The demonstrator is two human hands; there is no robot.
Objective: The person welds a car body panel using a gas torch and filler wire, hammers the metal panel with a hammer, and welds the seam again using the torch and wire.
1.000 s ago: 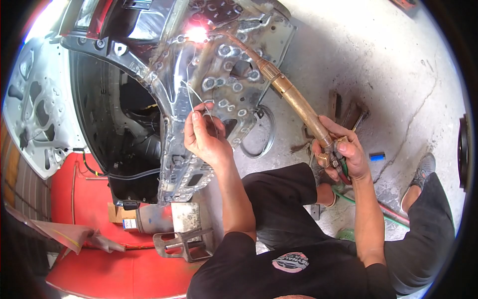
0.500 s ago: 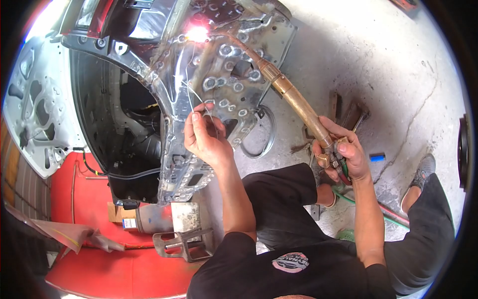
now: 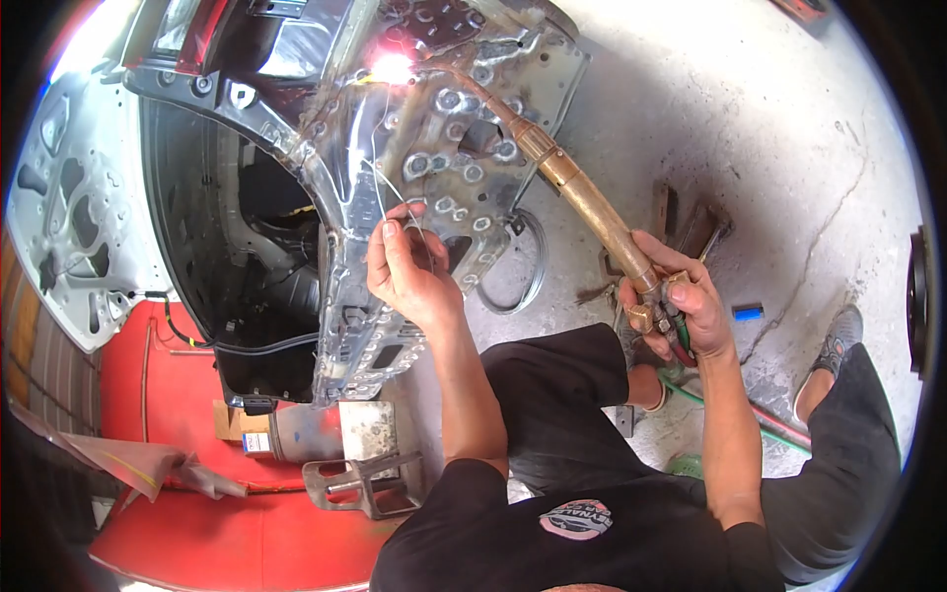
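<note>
My right hand point(image 3: 686, 301) is wrapped round the valve end of a brass welding torch point(image 3: 582, 187). The torch slants up and left, its thin tip ending in a bright pinkish-white glow point(image 3: 395, 67) at the bare metal car body panel point(image 3: 459, 128). Between the pinched fingers of my left hand point(image 3: 409, 271) is a thin filler wire point(image 3: 385, 173), which loops and runs up toward the glow. Glare hides the exact meeting of tip, wire and metal. Round weld spots and holes mark the panel.
A coil of wire point(image 3: 538, 266) hangs by the panel's lower edge. Red and green hoses point(image 3: 779, 424) trail across the concrete floor near my foot. At lower left, a red panel point(image 3: 237, 538) bears a metal bracket point(image 3: 365, 483) and a grey cylinder point(image 3: 306, 434). A blue object point(image 3: 748, 313) lies at right.
Almost nothing differs. My left hand and the wire have shifted very slightly; the torch and glow stay in the same place.
</note>
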